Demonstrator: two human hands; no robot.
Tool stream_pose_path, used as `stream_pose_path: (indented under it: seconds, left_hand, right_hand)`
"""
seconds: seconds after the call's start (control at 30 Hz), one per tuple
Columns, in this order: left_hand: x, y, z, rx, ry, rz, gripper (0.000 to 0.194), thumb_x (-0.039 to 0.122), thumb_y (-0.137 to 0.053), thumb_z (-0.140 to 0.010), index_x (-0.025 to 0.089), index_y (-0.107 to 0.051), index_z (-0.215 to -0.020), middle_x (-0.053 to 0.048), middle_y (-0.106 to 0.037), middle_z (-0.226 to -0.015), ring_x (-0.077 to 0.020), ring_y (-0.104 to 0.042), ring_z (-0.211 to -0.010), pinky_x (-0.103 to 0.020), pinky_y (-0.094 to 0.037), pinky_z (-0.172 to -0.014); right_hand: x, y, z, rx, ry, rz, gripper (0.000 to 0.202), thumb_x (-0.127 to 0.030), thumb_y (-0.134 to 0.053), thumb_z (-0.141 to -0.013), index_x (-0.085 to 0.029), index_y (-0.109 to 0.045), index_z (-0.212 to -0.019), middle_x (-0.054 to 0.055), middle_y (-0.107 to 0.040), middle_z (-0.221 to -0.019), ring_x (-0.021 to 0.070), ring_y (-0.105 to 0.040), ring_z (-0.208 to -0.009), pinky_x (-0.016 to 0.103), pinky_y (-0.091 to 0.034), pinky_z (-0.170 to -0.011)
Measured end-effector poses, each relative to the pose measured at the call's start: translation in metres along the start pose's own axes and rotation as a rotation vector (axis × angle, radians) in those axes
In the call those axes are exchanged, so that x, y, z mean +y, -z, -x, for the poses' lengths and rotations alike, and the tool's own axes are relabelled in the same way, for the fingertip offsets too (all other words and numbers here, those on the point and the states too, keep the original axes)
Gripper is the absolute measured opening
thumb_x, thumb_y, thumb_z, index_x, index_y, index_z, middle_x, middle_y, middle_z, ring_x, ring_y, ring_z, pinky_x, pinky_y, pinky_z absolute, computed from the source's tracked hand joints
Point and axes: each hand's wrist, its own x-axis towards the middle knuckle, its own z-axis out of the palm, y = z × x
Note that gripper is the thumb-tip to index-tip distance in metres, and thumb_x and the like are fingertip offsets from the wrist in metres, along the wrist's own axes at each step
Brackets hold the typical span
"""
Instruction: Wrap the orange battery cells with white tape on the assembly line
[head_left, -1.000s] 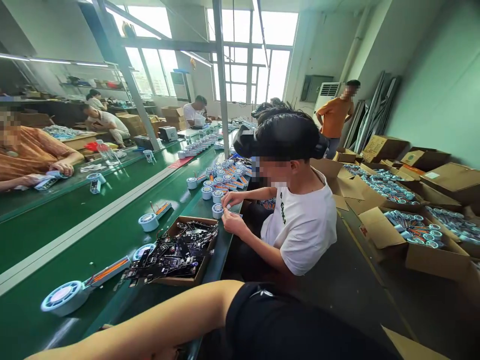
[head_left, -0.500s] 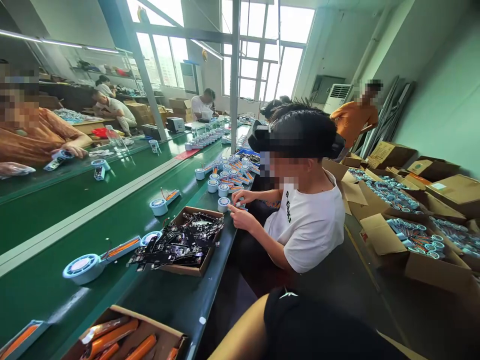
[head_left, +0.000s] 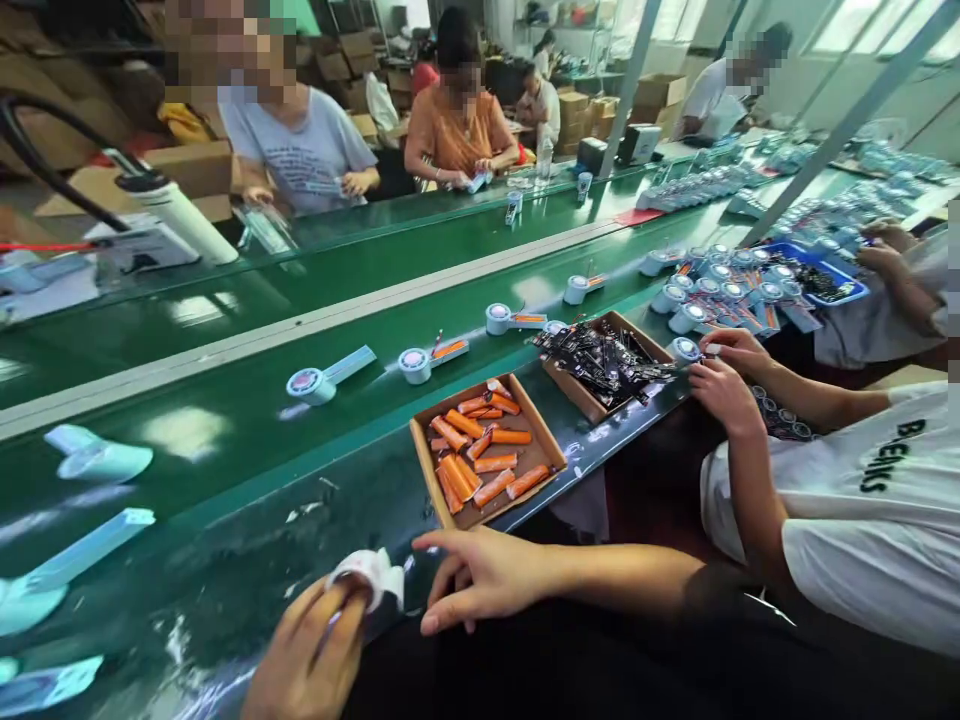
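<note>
My left hand (head_left: 311, 645) is at the bottom, its fingers wrapped into a white roll (head_left: 367, 575) that looks like tape, held over the dark table edge. Just right of the roll, my right hand (head_left: 480, 580) has its index finger stretched out and its other fingers apart and partly curled, with nothing seen in it. Beyond my right hand, a cardboard tray (head_left: 551, 425) holds several orange wrapped cylinders (head_left: 495, 463). Past that lies a box (head_left: 589, 400) heaped with black parts (head_left: 607, 365).
Light-blue round parts with handles, such as one nearby (head_left: 311, 385), line the green belt (head_left: 247, 430). At right, a co-worker's hands (head_left: 724, 385) hold a small part. People sit across the belt. A blue tray (head_left: 851, 290) stands farther right.
The view has swung left and down. My two hands and the white roll have come into view, and the tray of orange cylinders now shows whole.
</note>
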Motion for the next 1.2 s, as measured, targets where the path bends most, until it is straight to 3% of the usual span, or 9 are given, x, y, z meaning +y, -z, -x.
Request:
stream_pose_path:
  seconds: [0.13,0.33,0.4,0.5,0.63,0.73,0.87,1.07,1.2]
  left_hand:
    - [0.008,0.000,0.009,-0.009,0.042,-0.019,0.056,0.003,-0.069,-0.088,0.017,-0.059,-0.141,-0.016,-0.073,-0.114,-0.0334,-0.071,-0.107,-0.047,-0.061,-0.092]
    - [0.001,0.007,0.016,-0.007,0.084,-0.100,0.064,-0.003,-0.069,-0.086,0.014,-0.054,-0.146,-0.017,-0.072,-0.110,-0.0346,-0.070,-0.103,-0.050,-0.061,-0.090]
    - [0.004,0.008,0.015,-0.015,0.131,-0.095,0.060,-0.004,-0.068,-0.086,0.013,-0.057,-0.143,-0.018,-0.071,-0.115,-0.0345,-0.068,-0.108,-0.050,-0.060,-0.093]
    - [0.014,0.006,0.003,-0.002,0.158,-0.064,0.052,-0.005,-0.066,-0.086,0.015,-0.062,-0.134,-0.016,-0.070,-0.118,-0.0327,-0.066,-0.115,-0.047,-0.059,-0.096]
    - [0.026,0.000,-0.027,-0.005,0.109,0.015,0.041,-0.007,-0.062,-0.087,0.012,-0.067,-0.122,-0.015,-0.070,-0.116,-0.0309,-0.064,-0.119,-0.044,-0.059,-0.099]
    - [0.031,-0.002,-0.048,-0.053,0.024,0.031,0.033,-0.005,-0.059,-0.091,0.010,-0.069,-0.119,-0.014,-0.072,-0.114,-0.0293,-0.064,-0.119,-0.041,-0.060,-0.097]
    - [0.032,-0.001,-0.068,-0.150,-0.114,0.000,0.024,0.002,-0.062,-0.094,0.010,-0.072,-0.114,-0.011,-0.074,-0.112,-0.0288,-0.065,-0.117,-0.037,-0.062,-0.092]
    - [0.032,0.000,-0.084,-0.254,-0.311,-0.044,0.020,0.007,-0.063,-0.096,0.012,-0.073,-0.112,-0.009,-0.072,-0.118,-0.0284,-0.064,-0.124,-0.037,-0.060,-0.099]
    - [0.033,0.000,-0.090,-0.335,-0.379,-0.027,0.019,0.010,-0.062,-0.097,0.015,-0.074,-0.111,-0.007,-0.071,-0.117,-0.0271,-0.063,-0.126,-0.036,-0.058,-0.103]
  right_hand:
    - [-0.009,-0.006,0.005,-0.196,-0.013,0.033,0.045,-0.059,-0.069,-0.092,-0.015,-0.069,-0.103,-0.004,-0.067,-0.072,0.0061,-0.060,-0.053,0.016,-0.046,-0.056]
    - [-0.024,0.002,0.029,-0.475,0.049,0.536,0.028,-0.047,-0.070,-0.096,-0.020,-0.077,-0.102,-0.005,-0.070,-0.069,0.0080,-0.065,-0.061,0.016,-0.042,-0.060]
    - [-0.040,0.026,0.033,-0.244,0.098,0.801,0.025,-0.045,-0.069,-0.098,-0.022,-0.076,-0.105,-0.001,-0.076,-0.081,0.0117,-0.070,-0.073,0.019,-0.045,-0.066]
    - [-0.061,0.074,0.030,0.369,-0.021,1.236,0.025,-0.036,-0.063,-0.101,-0.015,-0.073,-0.112,0.012,-0.078,-0.105,0.0215,-0.072,-0.100,0.027,-0.049,-0.086]
    - [-0.060,0.118,0.021,0.431,-0.296,1.595,0.018,-0.023,-0.067,-0.095,-0.009,-0.075,-0.104,0.019,-0.078,-0.102,0.0313,-0.073,-0.107,0.039,-0.049,-0.099]
    - [-0.055,0.123,0.027,0.487,-0.195,1.418,0.024,-0.024,-0.068,-0.094,-0.015,-0.076,-0.115,0.014,-0.079,-0.108,0.0283,-0.073,-0.107,0.038,-0.051,-0.097]
    - [-0.068,0.106,0.049,0.628,0.087,0.798,0.036,-0.040,-0.077,-0.088,-0.020,-0.076,-0.117,0.007,-0.079,-0.106,0.0212,-0.074,-0.092,0.032,-0.057,-0.083]
    - [-0.093,0.080,0.055,0.331,0.087,0.501,0.053,-0.048,-0.092,-0.069,-0.017,-0.074,-0.108,-0.002,-0.072,-0.074,0.0149,-0.066,-0.066,0.026,-0.055,-0.064]
    - [-0.091,0.072,0.043,0.098,0.026,0.556,0.036,-0.048,-0.087,-0.077,-0.018,-0.074,-0.093,-0.002,-0.071,-0.068,0.0150,-0.066,-0.064,0.025,-0.052,-0.064]
